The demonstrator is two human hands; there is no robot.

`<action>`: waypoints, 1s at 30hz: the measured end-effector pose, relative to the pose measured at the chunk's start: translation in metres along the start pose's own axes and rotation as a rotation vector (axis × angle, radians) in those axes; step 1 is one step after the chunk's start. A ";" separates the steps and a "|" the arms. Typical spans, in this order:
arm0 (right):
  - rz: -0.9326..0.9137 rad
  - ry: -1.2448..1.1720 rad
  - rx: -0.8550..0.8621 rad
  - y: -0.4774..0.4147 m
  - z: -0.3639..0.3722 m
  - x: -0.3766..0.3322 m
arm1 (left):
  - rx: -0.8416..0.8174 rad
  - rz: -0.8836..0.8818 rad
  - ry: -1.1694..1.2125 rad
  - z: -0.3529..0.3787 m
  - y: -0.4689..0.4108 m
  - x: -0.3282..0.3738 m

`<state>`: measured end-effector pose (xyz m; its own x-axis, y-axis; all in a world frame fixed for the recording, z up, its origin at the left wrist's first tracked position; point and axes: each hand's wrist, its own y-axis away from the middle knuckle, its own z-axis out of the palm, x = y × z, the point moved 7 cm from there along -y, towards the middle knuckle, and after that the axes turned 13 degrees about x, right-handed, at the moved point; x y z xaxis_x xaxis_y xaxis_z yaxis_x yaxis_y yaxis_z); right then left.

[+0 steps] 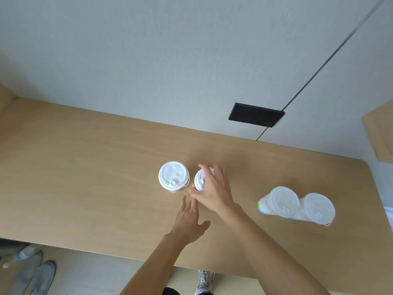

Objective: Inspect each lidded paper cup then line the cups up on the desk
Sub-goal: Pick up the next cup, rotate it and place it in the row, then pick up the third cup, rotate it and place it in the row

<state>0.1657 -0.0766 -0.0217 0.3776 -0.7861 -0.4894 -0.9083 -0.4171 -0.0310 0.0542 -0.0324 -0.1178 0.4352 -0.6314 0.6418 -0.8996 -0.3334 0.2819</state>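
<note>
The right hand (214,189) grips the middle cup (200,180) on the desk (85,167) (a second cup (173,176) stands just left of it), the left hand (190,218) near it, fingers spread and holding nothing.

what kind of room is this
Likely an office or study room: a long pale wooden desk set against a plain grey wall, a black panel on that wall, and lidded paper cups on the desk.
</note>
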 end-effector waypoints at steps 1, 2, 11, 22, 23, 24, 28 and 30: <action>-0.008 0.014 0.007 0.001 -0.001 0.001 | 0.004 0.004 -0.009 0.000 -0.001 0.000; -0.017 0.028 0.017 0.001 -0.001 0.001 | 0.003 0.003 -0.017 0.001 -0.001 0.000; -0.044 0.112 -0.025 0.003 0.000 -0.005 | 0.022 -0.003 0.005 -0.002 -0.001 0.001; 0.007 0.157 -0.112 0.009 -0.007 -0.003 | -0.054 -0.004 -0.025 -0.023 0.018 0.007; 0.015 0.154 -0.115 0.012 -0.008 -0.003 | -0.064 -0.007 -0.033 -0.026 0.021 0.007; 0.020 0.153 -0.116 0.014 -0.008 -0.003 | -0.069 0.000 -0.043 -0.029 0.023 0.007; 0.055 0.149 -0.096 0.021 -0.014 -0.005 | -0.096 0.018 -0.062 -0.036 0.028 0.002; 0.078 0.151 -0.088 0.024 -0.019 -0.006 | -0.113 0.043 -0.078 -0.039 0.031 0.004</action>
<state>0.1454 -0.0910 -0.0028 0.3352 -0.8744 -0.3507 -0.9192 -0.3852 0.0816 0.0264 -0.0178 -0.0782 0.3937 -0.6973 0.5990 -0.9139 -0.2265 0.3370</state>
